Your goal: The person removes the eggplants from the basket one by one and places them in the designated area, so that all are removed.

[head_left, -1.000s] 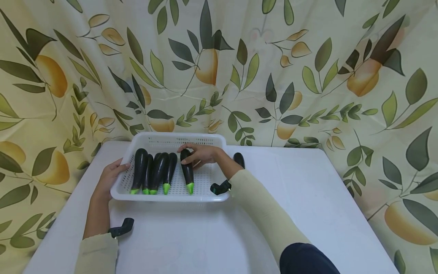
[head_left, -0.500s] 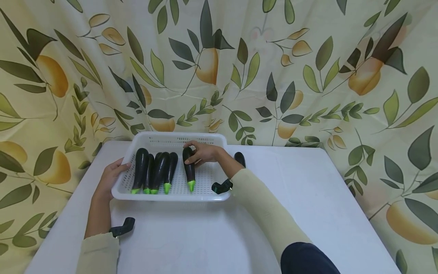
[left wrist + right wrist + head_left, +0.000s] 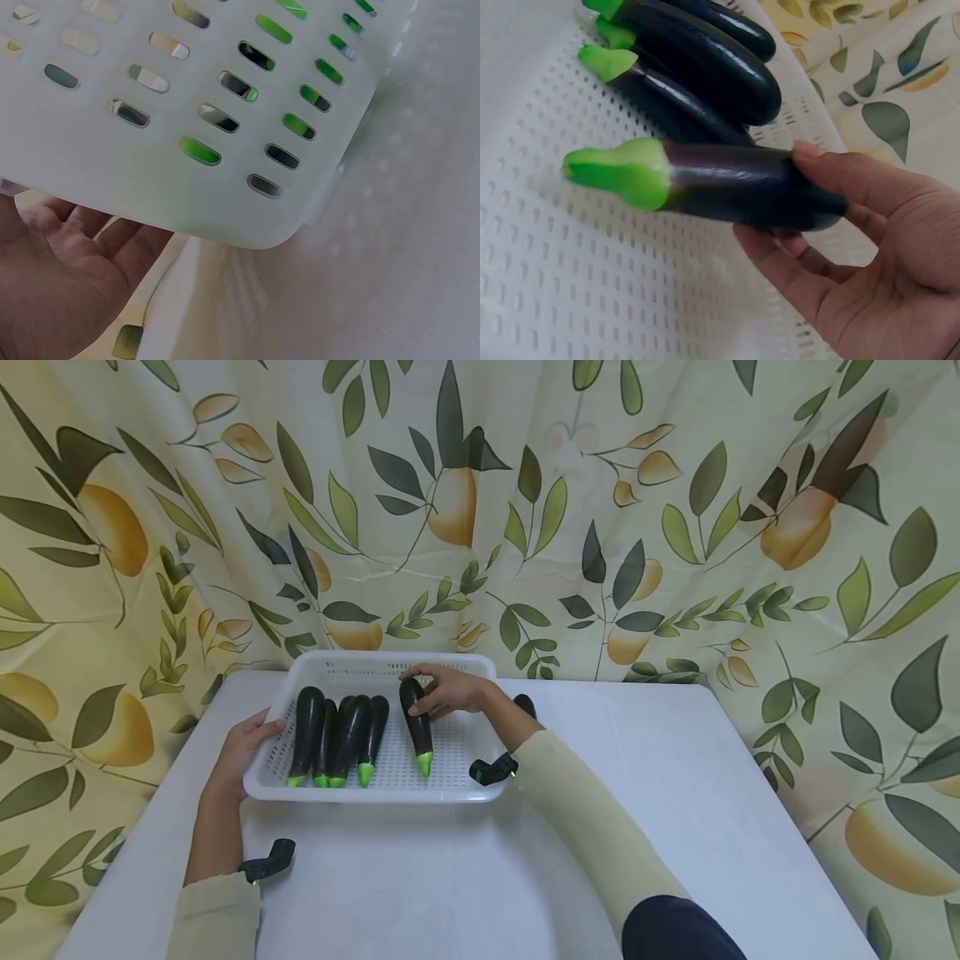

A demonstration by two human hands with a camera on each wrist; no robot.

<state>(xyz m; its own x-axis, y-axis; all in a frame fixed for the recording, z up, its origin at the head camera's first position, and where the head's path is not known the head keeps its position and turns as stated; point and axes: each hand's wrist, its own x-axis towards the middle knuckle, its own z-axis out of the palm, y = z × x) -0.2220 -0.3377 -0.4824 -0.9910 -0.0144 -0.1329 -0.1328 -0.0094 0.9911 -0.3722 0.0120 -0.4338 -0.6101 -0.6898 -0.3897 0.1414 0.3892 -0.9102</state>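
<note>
— Noticing a small shift over the last second: pulled the held eggplant (image 3: 735, 187) a touch further right, away from the row of eggplants (image 3: 352, 735), and swung the green stem end out a bit more too.

— Yep, seeing the same. Gripping with what, though?

— Pinching with the right hand (image 3: 450, 691). Got thumb on one side and fingers (image 3: 776, 264) on the other, closed on the thick dark end. Leaving the stem free, aimed back toward the wearer.

— Lifted, or just sliding around?

— Can't tell for sure. Looks raised in the right wrist view, but wouldn't swear to it. Either way, staying inside the white basket (image 3: 367, 796), between the row and the right wall.

— Doing anything with the left hand (image 3: 238, 747)?

— Just holding on. Clasping the left side of the basket, thumb over the rim, same spot as a second ago. Probably steadying, at a guess.

— Meaning what for the job?

— Reading as tidy progress: opening a wider gap, so less likely to bump the row. Not let go yet, so wouldn't call this one finished. Also spotted another eggplant (image 3: 524, 703) out on the table (image 3: 450, 877), mostly hidden behind the right arm (image 3: 592, 814).
</note>
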